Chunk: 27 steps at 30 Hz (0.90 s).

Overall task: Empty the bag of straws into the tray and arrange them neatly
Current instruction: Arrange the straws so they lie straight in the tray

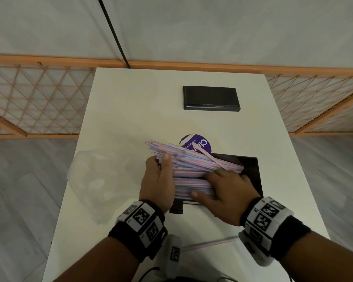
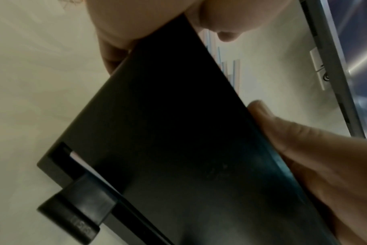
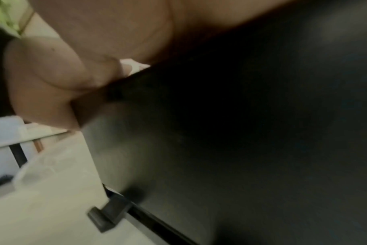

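Observation:
A heap of pink-and-blue striped straws (image 1: 200, 165) lies across the black tray (image 1: 251, 171), fanned out unevenly, with one straw sticking up at an angle. My left hand (image 1: 159, 161) cups the straws' left ends, thumb over the top and fingers curled behind them. My right hand (image 1: 204, 184) lies flat on the near part of the heap with fingers spread. The empty clear bag (image 1: 94, 176) lies crumpled on the table to the left. The left wrist view shows the tray's dark wall (image 2: 178, 132) and a few straw ends (image 2: 230, 71). The right wrist view is blurred, mostly tray (image 3: 241, 132).
A second black tray-like piece (image 1: 211, 98) sits at the back of the white table (image 1: 130, 110). A round purple label (image 1: 200, 144) lies just behind the straws. One stray straw (image 1: 212, 243) lies by the table's front edge. A wooden lattice rail (image 1: 39, 98) borders the back.

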### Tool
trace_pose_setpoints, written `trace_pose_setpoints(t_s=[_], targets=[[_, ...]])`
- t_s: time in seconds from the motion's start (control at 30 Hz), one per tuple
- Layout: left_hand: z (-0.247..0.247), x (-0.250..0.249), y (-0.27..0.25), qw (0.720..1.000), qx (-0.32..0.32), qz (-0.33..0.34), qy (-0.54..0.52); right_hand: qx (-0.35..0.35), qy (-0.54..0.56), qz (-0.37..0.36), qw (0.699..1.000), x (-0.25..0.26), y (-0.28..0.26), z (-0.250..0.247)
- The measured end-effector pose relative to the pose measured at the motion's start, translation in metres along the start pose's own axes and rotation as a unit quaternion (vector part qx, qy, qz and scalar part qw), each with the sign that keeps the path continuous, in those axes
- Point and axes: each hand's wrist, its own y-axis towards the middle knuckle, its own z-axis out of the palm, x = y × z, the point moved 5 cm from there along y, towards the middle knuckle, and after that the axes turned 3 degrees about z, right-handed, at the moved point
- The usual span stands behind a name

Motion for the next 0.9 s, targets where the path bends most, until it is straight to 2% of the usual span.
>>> trace_pose_setpoints(t_s=[0.1, 0.27, 0.4, 0.47, 0.53, 0.57, 0.67, 0.73, 0.83, 0.9], targets=[[0.001, 0.0, -0.001, 1.0, 0.003, 0.003, 0.011, 0.017, -0.01, 0.029, 0.999, -0.001, 0.0, 0.003], [0.0, -0.002, -0.002, 1.0, -0.004, 0.008, 0.01, -0.013, 0.02, -0.013, 1.0, 0.004, 0.001, -0.004], [-0.006, -0.005, 0.0, 0.997, -0.036, 0.024, -0.07, -0.161, 0.086, -0.037, 0.982, -0.011, -0.014, -0.023], [-0.009, -0.005, 0.005, 0.985, -0.054, 0.016, -0.162, -0.186, 0.117, 0.005, 0.976, -0.022, -0.015, -0.03], [-0.015, -0.006, 0.01, 0.961, -0.081, -0.018, -0.264, -0.136, 0.121, 0.069, 0.981, -0.029, -0.009, -0.027], [-0.017, -0.009, 0.012, 0.947, -0.087, -0.037, -0.306, -0.116, 0.116, 0.065, 0.984, -0.027, -0.006, -0.024], [-0.021, -0.017, 0.018, 0.927, -0.071, -0.078, -0.36, -0.08, 0.128, -0.036, 0.988, -0.002, -0.005, -0.013], [-0.02, -0.019, 0.02, 0.932, -0.065, -0.065, -0.35, -0.075, 0.107, -0.045, 0.99, 0.001, -0.005, -0.011], [-0.017, -0.015, 0.013, 0.955, -0.093, -0.012, -0.281, -0.056, 0.058, 0.004, 0.997, -0.003, -0.005, -0.014], [-0.014, -0.011, 0.005, 0.966, -0.1, 0.015, -0.236, -0.035, 0.033, -0.017, 0.999, 0.007, -0.006, -0.011]])
